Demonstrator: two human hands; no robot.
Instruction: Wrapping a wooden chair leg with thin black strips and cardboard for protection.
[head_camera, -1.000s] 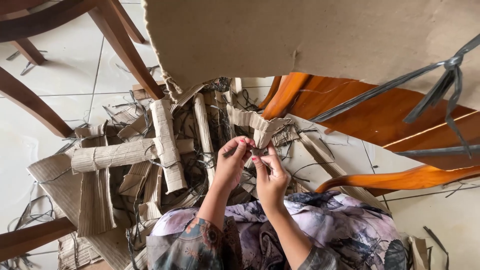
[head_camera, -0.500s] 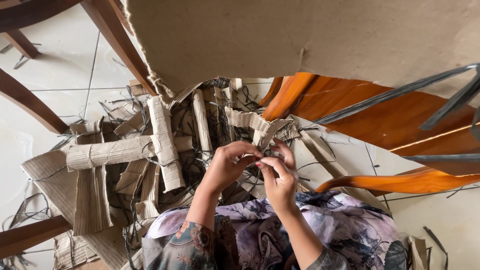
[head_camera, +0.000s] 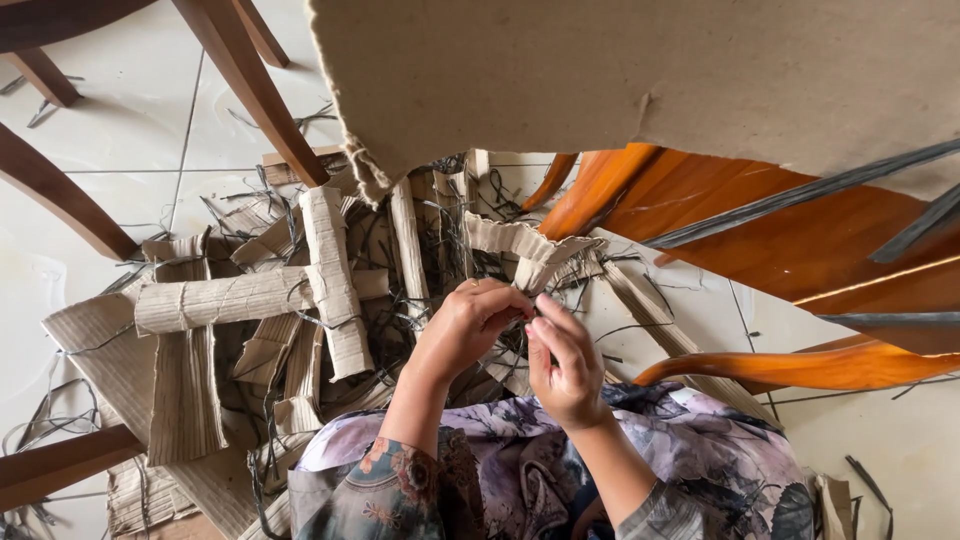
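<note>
My left hand (head_camera: 468, 330) and my right hand (head_camera: 565, 362) meet in front of my chest, fingertips pinched together on the lower end of a bent strip of corrugated cardboard (head_camera: 520, 245). The strip rises from my fingers and folds off to the left. What exactly sits between the fingertips is hidden; thin black plastic strapping lies around them. Both hands are closed on the strip.
A heap of rolled cardboard pieces (head_camera: 240, 300) and black strapping (head_camera: 450, 215) covers the tiled floor (head_camera: 120, 140). A large cardboard sheet (head_camera: 640, 80) wraps an orange wooden chair (head_camera: 760, 240) on the right. Dark wooden chair legs (head_camera: 250, 90) stand at left.
Both hands have drawn closer together and turned; the left hand now curls over the strip's end, and the right hand's fingers have shifted slightly right. The view shifted a little.
</note>
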